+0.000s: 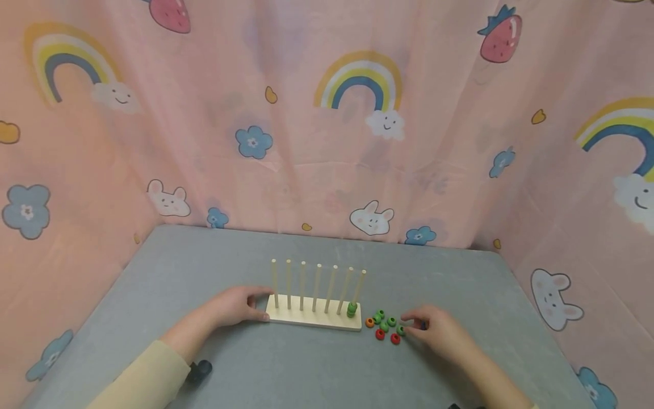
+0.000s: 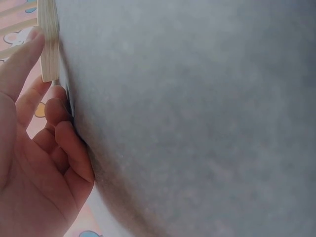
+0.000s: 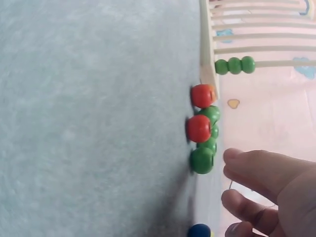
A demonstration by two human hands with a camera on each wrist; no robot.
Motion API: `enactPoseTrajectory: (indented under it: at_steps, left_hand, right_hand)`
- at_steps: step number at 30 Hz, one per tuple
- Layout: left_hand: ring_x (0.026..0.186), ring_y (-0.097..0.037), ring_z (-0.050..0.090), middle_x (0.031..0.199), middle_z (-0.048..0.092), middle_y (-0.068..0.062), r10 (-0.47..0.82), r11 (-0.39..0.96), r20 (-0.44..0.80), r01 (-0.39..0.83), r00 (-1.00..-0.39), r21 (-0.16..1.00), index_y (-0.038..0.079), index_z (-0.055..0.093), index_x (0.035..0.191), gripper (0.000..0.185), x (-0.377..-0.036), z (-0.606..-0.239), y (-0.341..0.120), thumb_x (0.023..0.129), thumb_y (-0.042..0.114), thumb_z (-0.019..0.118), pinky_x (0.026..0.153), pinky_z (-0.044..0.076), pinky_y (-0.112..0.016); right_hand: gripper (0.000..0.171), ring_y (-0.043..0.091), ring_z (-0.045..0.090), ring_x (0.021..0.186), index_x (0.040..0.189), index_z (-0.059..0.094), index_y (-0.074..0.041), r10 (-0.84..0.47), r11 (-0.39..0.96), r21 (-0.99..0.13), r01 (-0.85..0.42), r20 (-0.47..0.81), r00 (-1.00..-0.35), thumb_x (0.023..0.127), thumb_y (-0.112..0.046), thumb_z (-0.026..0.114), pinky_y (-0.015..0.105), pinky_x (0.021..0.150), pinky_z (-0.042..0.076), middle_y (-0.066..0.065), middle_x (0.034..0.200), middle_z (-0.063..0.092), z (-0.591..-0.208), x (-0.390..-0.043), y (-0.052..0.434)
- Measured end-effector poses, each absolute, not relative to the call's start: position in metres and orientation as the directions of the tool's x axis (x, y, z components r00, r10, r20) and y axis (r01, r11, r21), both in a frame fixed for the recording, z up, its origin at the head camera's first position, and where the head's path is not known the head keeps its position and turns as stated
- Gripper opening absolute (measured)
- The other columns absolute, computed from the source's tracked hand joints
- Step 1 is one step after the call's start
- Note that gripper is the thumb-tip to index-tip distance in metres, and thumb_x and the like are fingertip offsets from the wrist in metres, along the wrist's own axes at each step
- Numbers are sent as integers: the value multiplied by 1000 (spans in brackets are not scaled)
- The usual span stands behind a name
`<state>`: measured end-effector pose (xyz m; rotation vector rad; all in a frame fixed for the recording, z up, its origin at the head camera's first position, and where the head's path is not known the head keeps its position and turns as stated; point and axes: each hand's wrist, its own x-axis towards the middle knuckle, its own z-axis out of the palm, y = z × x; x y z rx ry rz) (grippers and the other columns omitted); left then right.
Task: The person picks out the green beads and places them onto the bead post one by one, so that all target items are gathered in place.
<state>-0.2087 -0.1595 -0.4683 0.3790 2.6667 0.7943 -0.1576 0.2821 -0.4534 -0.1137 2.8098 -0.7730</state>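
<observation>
- Our left hand (image 1: 236,307) rests on the gray table (image 1: 204,267) with its fingertips against the left end of the wooden peg rack (image 1: 313,317). Its grip is loose: the fingers are only gently bent, and they touch the base rather than wrap around it.
- In the left wrist view the same left hand (image 2: 34,148) shows its thumb lying along the end face of the rack's base (image 2: 49,39), with the other fingers curled lightly against the table (image 2: 197,123) just below it.
- The rack runs rightward from that grip. It carries seven upright pegs, and the peg farthest from the left hand holds a short stack of green beads (image 1: 352,309) at its foot.
- Our right hand (image 1: 440,332) lies on the table to the right of the rack, fingertips just beside a loose cluster of beads (image 1: 384,325). That cluster sits between this grip and the rack's right end.
- The cluster has green, red and one orange bead (image 1: 369,322). A green bead (image 1: 401,330) lies right at the fingertips. We cannot tell from the head view whether they touch it.
- In the right wrist view the right hand (image 3: 276,192) has its fingers partly bent and apart, with nothing held between them. The nearest green bead (image 3: 202,160) is just short of the fingertips, two red beads (image 3: 199,128) are beyond it, and a blue bead (image 3: 200,230) lies close under the hand.
- A pink printed curtain (image 1: 327,142) surrounds the table.
</observation>
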Motion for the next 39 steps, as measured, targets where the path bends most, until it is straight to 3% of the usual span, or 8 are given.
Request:
enactPoseTrajectory:
  at_steps: [8,15,39]
  left_hand:
    - [67,-14,45,74,51,1,342,811,-238,158,-909,563,24,64,131,58,-209,-465,-157,79,36,84,60,34,-32]
    - [67,-14,45,74,51,1,344,804,-234,157,-910,573,24,65,131,58,-209,-465,-157,78,36,84,61,33,-32]
    - [66,-14,45,73,51,1,341,801,-238,148,-909,581,24,65,131,56,-207,-464,-158,79,34,84,60,33,-32]
  right_hand:
    - [19,14,50,73,101,76,-24,-109,893,-451,14,-246,-963,83,-24,81,34,63,39,-5,78,55,-460,-159,280]
    - [17,12,48,69,98,76,-22,-160,904,-424,-55,-214,-964,82,-23,81,34,63,39,-6,75,53,-464,-159,279]
    - [17,15,48,71,100,75,-20,-107,874,-485,-38,-115,-988,86,-27,78,34,62,38,-3,76,52,-447,-159,274]
